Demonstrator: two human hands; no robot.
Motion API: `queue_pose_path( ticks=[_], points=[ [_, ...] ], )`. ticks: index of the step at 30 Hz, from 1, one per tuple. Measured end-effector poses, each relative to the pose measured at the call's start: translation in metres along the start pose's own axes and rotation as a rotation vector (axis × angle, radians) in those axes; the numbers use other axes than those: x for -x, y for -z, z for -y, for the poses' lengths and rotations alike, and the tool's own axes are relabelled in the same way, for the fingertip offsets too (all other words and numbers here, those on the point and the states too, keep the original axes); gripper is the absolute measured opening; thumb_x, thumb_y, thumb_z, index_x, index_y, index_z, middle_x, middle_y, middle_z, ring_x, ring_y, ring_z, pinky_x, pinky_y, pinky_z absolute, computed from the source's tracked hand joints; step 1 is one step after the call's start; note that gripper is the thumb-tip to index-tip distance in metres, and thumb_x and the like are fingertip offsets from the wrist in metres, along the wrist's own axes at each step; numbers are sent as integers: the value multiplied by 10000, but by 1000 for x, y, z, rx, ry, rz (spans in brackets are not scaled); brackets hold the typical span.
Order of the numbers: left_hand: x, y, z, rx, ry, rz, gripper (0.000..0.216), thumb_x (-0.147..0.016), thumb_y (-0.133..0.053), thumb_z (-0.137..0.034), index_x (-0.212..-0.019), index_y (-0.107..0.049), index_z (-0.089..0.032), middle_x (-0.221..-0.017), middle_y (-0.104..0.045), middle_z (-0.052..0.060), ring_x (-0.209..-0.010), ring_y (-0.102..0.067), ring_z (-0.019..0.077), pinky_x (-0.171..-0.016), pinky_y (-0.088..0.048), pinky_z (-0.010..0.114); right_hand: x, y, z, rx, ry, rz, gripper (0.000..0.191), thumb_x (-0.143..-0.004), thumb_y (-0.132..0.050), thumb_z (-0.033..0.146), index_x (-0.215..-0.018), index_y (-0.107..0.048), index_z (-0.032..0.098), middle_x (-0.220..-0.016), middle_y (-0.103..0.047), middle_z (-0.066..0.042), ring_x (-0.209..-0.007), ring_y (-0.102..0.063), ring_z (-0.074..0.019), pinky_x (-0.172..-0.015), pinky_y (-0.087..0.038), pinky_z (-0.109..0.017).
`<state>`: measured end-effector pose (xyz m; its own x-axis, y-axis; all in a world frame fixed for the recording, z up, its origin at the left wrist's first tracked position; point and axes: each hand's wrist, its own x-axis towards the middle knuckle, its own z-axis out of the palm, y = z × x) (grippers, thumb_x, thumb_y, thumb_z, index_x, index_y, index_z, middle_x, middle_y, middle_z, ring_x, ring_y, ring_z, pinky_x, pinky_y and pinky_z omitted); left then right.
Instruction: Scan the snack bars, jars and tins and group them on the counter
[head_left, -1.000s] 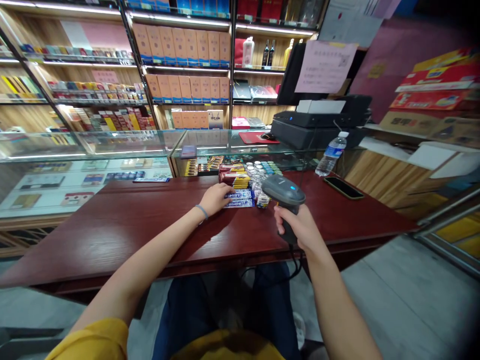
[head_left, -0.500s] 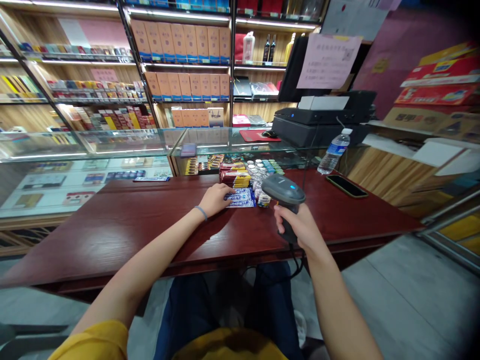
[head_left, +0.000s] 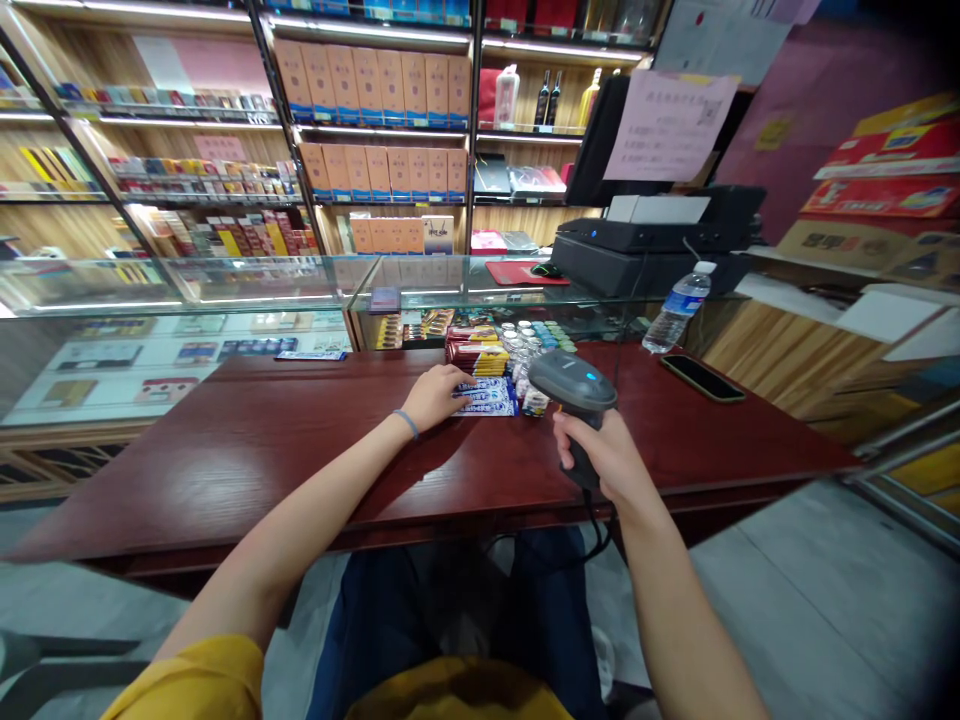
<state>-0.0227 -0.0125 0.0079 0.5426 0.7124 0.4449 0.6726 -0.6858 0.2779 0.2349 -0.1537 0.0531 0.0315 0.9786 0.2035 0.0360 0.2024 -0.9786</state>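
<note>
My left hand (head_left: 439,396), a blue band at its wrist, lies over the left end of the blue-and-white packets (head_left: 489,396) on the dark red desk. Its fingers are stretched over them, the tips on the wrappers. In my right hand (head_left: 598,450) is a black barcode scanner (head_left: 573,380), gripped by its handle, with a blue light on top. The scanner's head is held above the desk and points left, toward the packets. Its cable hangs over the desk's front edge. Right behind the packets sit stacked red-and-yellow packs (head_left: 480,357) and several small clear-wrapped items (head_left: 517,343).
A water bottle (head_left: 679,308) and a phone (head_left: 703,379) occupy the desk's right side. One blue-and-white packet (head_left: 310,356) lies at the back left. Behind are a glass display case (head_left: 262,278), a monitor (head_left: 596,140) and stocked shelves. Cardboard boxes (head_left: 847,240) stand at right.
The view has swung slightly left, so everything appears a little farther right. Both hands keep nearly the same pose, the left on the packets and the right around the scanner.
</note>
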Motion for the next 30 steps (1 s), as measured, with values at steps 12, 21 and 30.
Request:
queue_pose_path(
  ticks=[12,21,30],
  points=[
    [43,78,78,-91,130,-282,202,-945,-599,-307,-1087,-709,-215,-1078,-705,70,-1059,-643,222,-990,-506,370,-9,-16,-4,6,-4,46,313,-829,-735,383,-634,-581,192,-508,-551,36,-365,-494,-99,-394,-391,-234],
    [106,115,186,-266,502,-290,260,-894,-594,-233,-1121,-709,-182,-1117,-702,107,-1101,-630,253,-1033,-492,375,-24,-52,3,16,-6,133,347,-838,-738,393,-616,-560,194,-530,-553,34,-389,-497,-93,-424,-383,-232],
    [123,114,246,-338,753,-179,386,-894,-546,-206,-1255,-668,-145,-1278,-651,156,-1218,-611,287,-1098,-468,397,-33,-63,-2,79,-2,178,394,-852,-727,436,-582,-555,206,-510,-552,26,-395,-504,-105,-449,-393,-248]
  ],
)
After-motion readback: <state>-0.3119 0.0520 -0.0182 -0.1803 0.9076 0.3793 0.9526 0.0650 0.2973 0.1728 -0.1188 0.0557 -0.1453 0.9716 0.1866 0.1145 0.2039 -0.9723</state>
